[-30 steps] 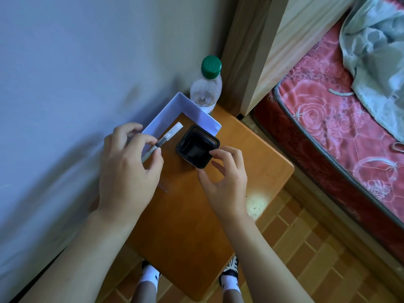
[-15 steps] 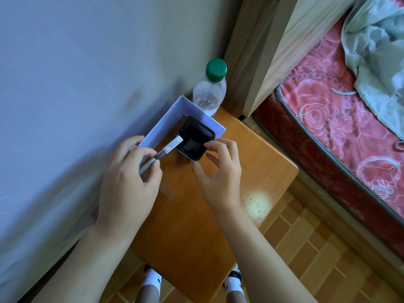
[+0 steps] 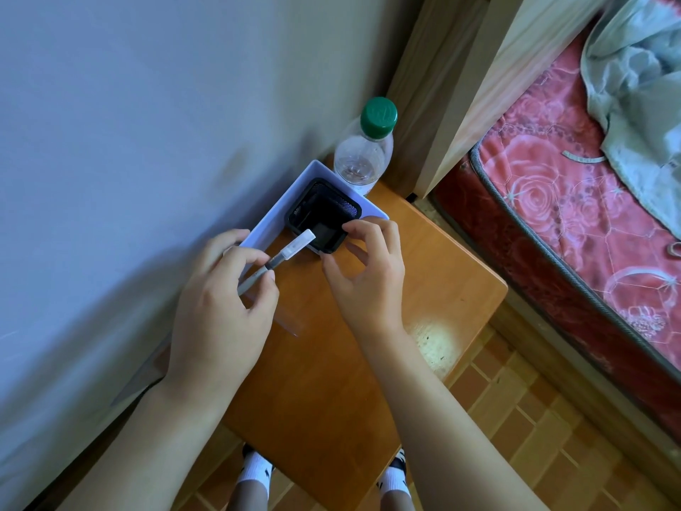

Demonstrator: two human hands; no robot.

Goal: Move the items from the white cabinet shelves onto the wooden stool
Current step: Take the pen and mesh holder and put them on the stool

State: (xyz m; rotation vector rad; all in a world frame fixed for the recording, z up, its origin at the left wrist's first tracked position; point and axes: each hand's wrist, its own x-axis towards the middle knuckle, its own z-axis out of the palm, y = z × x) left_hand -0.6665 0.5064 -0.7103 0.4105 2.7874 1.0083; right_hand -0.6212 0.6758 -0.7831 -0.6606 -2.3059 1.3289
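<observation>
- An orange-brown varnished wooden stool (image 3: 331,363) is seen from above, set against a pale blue-grey wall, and several items are already carried on it.
- A shallow white plastic tray (image 3: 274,212) is laid at the far corner of the stool, along the wall.
- A black square mesh metal pen holder (image 3: 322,213) is stood upright at the tray's near open side, partly within it; its near rim is pinched between the thumb and curled fingers of the right hand (image 3: 368,278).
- A slim grey pen with a translucent white cap (image 3: 283,254) is pinched in the left hand (image 3: 221,311), its capped end held just over the holder's near rim (whether the two touch cannot be told).
- A clear plastic bottle with a green screw cap (image 3: 365,156) is stood upright at the stool's far edge, just behind the tray.
- The transfer is judged well advanced: tray, holder and bottle are placed, and only the pen is not yet set down.
- The pen is judged ready to be dropped into the holder or laid beside it.
- The white cabinet is not in view, so what is left on its shelves cannot be told.
- A bed with a red rose-patterned mattress (image 3: 575,215) is seen at the right, apart from the stool.
</observation>
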